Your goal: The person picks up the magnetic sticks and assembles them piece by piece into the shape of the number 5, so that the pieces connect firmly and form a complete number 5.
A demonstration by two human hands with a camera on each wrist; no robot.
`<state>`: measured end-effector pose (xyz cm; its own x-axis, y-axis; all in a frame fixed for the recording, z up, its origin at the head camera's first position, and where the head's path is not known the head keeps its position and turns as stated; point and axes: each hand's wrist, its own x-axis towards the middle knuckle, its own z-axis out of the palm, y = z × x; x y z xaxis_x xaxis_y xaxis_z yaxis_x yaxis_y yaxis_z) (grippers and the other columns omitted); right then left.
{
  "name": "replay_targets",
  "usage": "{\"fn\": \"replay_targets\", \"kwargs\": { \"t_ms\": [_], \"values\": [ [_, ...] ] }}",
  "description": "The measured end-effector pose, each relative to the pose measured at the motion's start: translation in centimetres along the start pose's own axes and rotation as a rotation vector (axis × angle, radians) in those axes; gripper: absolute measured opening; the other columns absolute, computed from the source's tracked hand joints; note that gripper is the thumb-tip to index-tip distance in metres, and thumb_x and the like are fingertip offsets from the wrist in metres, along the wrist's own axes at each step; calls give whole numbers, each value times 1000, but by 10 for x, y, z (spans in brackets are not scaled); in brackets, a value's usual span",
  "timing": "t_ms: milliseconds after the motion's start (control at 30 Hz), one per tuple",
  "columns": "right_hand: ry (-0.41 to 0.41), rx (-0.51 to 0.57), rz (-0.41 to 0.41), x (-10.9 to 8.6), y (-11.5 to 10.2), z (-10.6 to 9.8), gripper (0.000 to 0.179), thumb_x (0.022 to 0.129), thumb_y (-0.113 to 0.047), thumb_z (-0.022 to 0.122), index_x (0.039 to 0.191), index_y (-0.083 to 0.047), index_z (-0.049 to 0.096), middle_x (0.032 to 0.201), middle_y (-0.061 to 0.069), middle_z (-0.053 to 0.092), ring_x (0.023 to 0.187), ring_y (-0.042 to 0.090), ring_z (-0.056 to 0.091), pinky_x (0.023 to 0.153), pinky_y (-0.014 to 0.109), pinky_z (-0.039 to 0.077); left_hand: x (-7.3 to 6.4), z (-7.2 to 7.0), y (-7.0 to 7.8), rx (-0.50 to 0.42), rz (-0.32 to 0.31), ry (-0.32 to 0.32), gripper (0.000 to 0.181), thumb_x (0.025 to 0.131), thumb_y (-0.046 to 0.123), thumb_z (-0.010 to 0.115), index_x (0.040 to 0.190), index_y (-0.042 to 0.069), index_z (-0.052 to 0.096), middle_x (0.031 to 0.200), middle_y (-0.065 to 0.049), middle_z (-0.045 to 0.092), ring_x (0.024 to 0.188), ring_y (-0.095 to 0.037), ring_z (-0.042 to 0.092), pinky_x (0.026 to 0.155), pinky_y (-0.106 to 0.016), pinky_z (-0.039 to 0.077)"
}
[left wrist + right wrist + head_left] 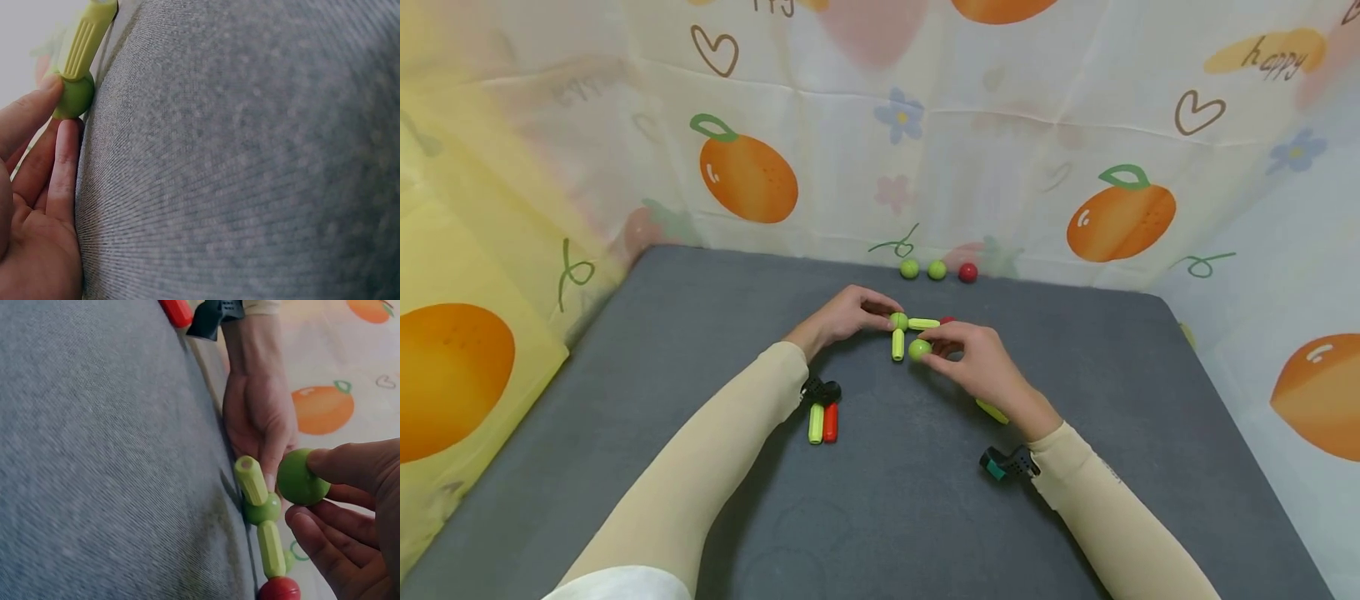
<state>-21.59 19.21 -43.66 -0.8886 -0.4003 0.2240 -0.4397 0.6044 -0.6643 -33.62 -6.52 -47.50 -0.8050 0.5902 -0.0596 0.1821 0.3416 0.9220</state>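
In the head view, pinches a joined green ball (898, 321) with the left grip (850, 315) and a loose green ball (920, 350) with the right grip (973, 354), just beside the near stick (898, 345), not touching it, on or above the tabletop (880, 517), cannot tell which. Could skew the joint by pressing the loose ball in off-line, or send it rolling by pinching too lightly.

In the left wrist view, shows the joined ball held between thumb and fingers, with a ribbed stick (86, 45) leading off. Might twist loose there if held slackly.

In the right wrist view, appears round, smooth and plain green as a loose ball; as a joined piece, appears bent at its green ball, with a hole in the near stick's free end and a red ball (279, 590) ending the second stick (271, 549). Might miss that hole if pushed at a slant
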Motion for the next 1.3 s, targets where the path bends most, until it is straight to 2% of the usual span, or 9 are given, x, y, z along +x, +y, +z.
{"fn": "replay_targets", "kwargs": {
  "t_ms": [200, 533, 933, 1300],
  "values": [
    [-15, 13, 3, -2, -4, 7, 27, 96, -16, 87, 122, -11, 81, 103, -4, 75, 88, 11, 72, 84, 45, 63, -1, 0, 2, -2, 3, -8, 33, 101, 10, 79, 133, 4, 77, 130, -9, 76, 123, -25, 69, 105, -41, 54],
    [-53, -9, -87, 1, -5, 21, 27, 96, -15, 87, 121, -10, 81, 107, -2, 71, 89, 9, 69, 81, 37, 62, -3, -4, 0, -30, 2, 9, 33, 101, 7, 78, 134, 3, 77, 129, -11, 76, 121, -25, 70, 103, -41, 55],
    [-80, -55, -104, 0, -2, 34, 27, 95, -14, 88, 120, -8, 81, 106, -1, 71, 90, 14, 70, 82, 33, 61, 0, -2, -2, -13, 2, 5, 32, 101, 8, 79, 133, 5, 78, 127, -8, 77, 123, -24, 68, 104, -42, 54],
    [-30, -98, -114, 0, -4, 41, 27, 93, -11, 89, 118, -8, 79, 105, 2, 67, 89, 14, 69, 81, 33, 61, 1, -2, -3, -27, 3, -4, 32, 101, 7, 79, 133, 4, 77, 126, -9, 77, 118, -24, 71, 102, -40, 56]
  ]
}}
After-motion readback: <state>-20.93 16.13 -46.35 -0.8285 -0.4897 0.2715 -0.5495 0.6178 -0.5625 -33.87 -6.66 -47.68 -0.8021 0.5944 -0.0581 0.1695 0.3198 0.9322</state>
